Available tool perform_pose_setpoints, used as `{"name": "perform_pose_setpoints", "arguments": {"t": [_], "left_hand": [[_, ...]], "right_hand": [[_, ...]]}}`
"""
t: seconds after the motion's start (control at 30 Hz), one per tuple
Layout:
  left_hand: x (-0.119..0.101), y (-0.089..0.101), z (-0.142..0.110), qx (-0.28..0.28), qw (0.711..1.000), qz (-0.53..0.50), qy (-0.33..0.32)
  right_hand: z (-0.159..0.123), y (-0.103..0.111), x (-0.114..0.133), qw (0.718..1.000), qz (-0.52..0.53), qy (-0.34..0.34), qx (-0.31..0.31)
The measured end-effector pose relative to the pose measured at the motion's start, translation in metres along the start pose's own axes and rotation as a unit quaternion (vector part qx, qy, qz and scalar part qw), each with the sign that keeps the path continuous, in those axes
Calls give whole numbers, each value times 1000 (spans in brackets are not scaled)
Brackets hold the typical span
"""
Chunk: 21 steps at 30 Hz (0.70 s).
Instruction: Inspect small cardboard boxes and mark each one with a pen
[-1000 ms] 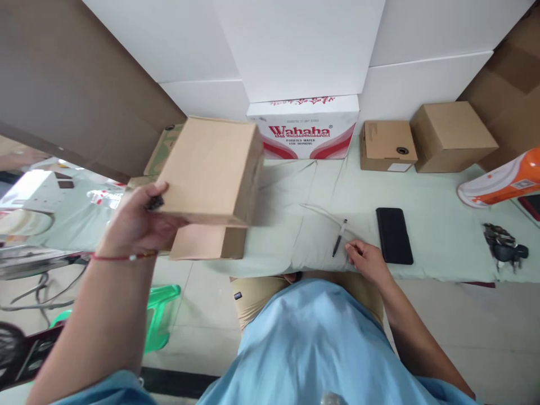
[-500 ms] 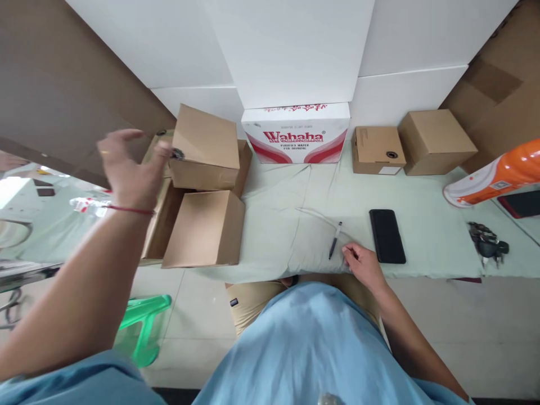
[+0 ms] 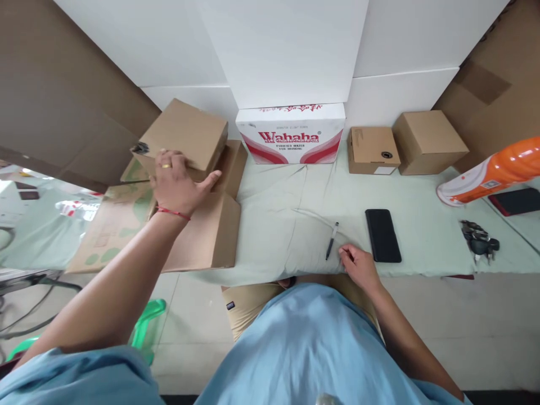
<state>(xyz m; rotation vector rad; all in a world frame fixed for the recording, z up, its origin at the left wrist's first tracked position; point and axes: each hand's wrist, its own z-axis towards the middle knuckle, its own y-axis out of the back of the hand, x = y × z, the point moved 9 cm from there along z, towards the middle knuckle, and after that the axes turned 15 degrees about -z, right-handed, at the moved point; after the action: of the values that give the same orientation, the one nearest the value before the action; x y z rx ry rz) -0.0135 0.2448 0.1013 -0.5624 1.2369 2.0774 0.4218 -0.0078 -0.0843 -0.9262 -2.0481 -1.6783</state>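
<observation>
My left hand (image 3: 177, 183) grips the near edge of a small brown cardboard box (image 3: 188, 132) that sits tilted on top of other boxes at the left of the table. Below it lies a larger brown box (image 3: 211, 233) and a flattened carton with green print (image 3: 113, 225). My right hand (image 3: 356, 264) rests on the pale green table cloth (image 3: 287, 225) at the front edge, fingers loosely curled and holding nothing, just right of a pen (image 3: 330, 242). A black phone (image 3: 382, 235) lies right beside that hand.
A white "Wahaha" carton (image 3: 291, 135) stands at the back centre against white boxes. Two small brown boxes (image 3: 373, 149) (image 3: 428, 140) sit at the back right. An orange and white bottle (image 3: 489, 171) and a bunch of keys (image 3: 478, 242) lie far right. A green stool (image 3: 145, 326) stands on the floor.
My left hand carried the small box from mid-air to the stack at the left, let go briefly, and now holds its edge again. My right hand stayed by the pen.
</observation>
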Motion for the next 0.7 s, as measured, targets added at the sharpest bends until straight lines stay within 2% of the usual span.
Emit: {"name": "perform_pose_setpoints", "arguments": {"t": [0.13, 0.2, 0.27, 0.4, 0.6, 0.7], "left_hand": [[-2, -19, 6, 23, 998, 36, 47], [-11, -31, 8, 44, 994, 70, 67], [-23, -34, 12, 42, 991, 109, 70], [-30, -17, 22, -1, 980, 188, 66], [-5, -8, 40, 76, 976, 187, 84], [7, -3, 49, 67, 971, 204, 104]], "right_hand": [[4, 0, 2, 1000, -7, 9, 8], [5, -1, 2, 1000, -5, 13, 13], [5, -1, 2, 1000, -1, 16, 13], [2, 0, 1, 1000, 11, 16, -3], [-5, 0, 3, 998, 57, 14, 3], [2, 19, -6, 996, 89, -5, -7]]}}
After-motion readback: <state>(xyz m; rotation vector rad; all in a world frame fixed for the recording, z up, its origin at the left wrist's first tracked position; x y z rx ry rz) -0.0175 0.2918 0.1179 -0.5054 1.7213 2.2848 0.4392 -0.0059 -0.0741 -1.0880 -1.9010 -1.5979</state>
